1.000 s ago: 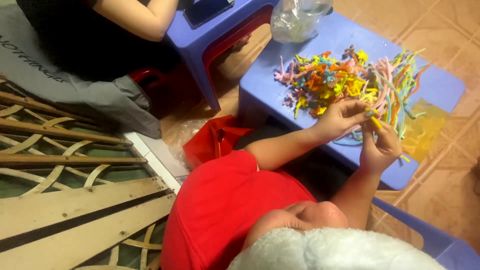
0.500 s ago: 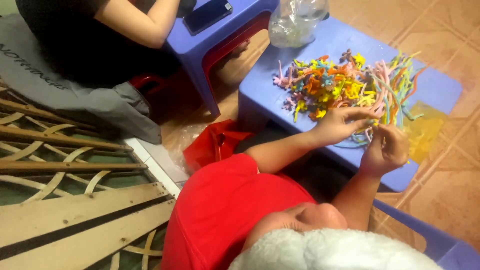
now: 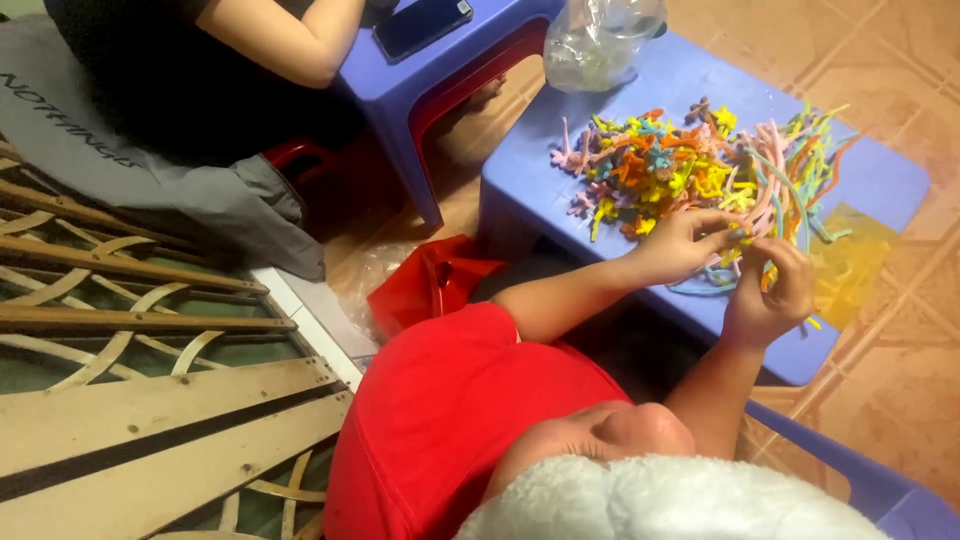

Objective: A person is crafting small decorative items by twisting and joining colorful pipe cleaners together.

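Observation:
A heap of coloured pipe cleaners (image 3: 700,165), some twisted into small shapes and some straight, lies on a blue plastic stool (image 3: 880,170). My left hand (image 3: 680,245) and my right hand (image 3: 770,290) meet at the near edge of the heap. The fingertips of both pinch one small yellowish pipe cleaner piece (image 3: 742,250) between them. My red sleeve (image 3: 450,400) and a white furry hat (image 3: 660,505) fill the bottom of the view.
Another person's arm (image 3: 290,35) rests by a second blue stool (image 3: 440,70) with a dark phone (image 3: 420,25) on it. A clear plastic bag (image 3: 600,40), a red bag (image 3: 435,280), a yellow film sheet (image 3: 850,260) and a wooden lattice (image 3: 130,330) lie around.
Both hands stay at the near edge of the heap; the fingers have shifted slightly on the small piece. The other person's arm has barely moved.

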